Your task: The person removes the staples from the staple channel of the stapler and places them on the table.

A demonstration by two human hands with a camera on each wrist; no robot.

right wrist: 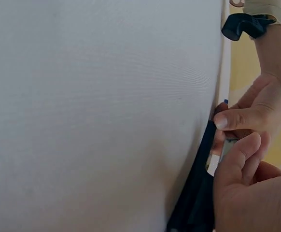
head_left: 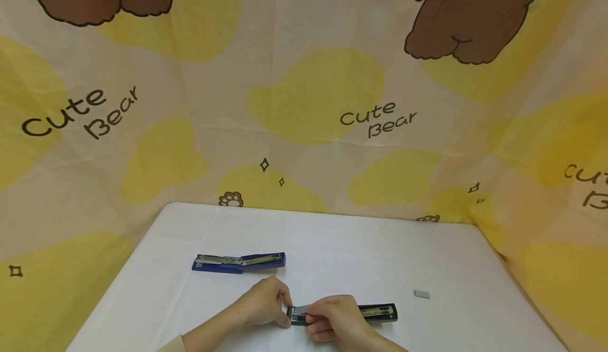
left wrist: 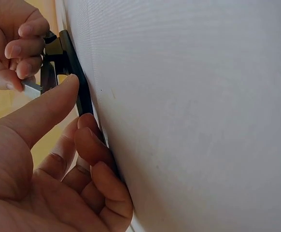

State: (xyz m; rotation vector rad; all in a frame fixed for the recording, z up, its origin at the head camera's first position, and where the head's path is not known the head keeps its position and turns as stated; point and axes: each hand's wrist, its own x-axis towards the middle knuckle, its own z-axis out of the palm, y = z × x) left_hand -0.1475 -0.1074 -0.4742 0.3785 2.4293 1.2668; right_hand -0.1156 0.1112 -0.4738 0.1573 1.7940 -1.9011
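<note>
A black stapler [head_left: 380,313] lies opened out on the white table, its metal staple channel facing up. At its left end, my left hand [head_left: 263,302] pinches the stapler between thumb and forefinger. My right hand [head_left: 339,317] is bent over the middle of the stapler and hides part of it. Between the right thumb and forefinger is a grey strip of staples [left wrist: 32,88], seen in the left wrist view close above the channel. In the right wrist view the stapler's dark body [right wrist: 193,193] runs beneath both hands.
Behind my left hand lies a blue stapler [head_left: 239,262], also opened out. A small grey strip of staples [head_left: 421,294] rests on the table [head_left: 361,251] to the right. Patterned yellow cloth [head_left: 304,104] hangs behind and beside the table.
</note>
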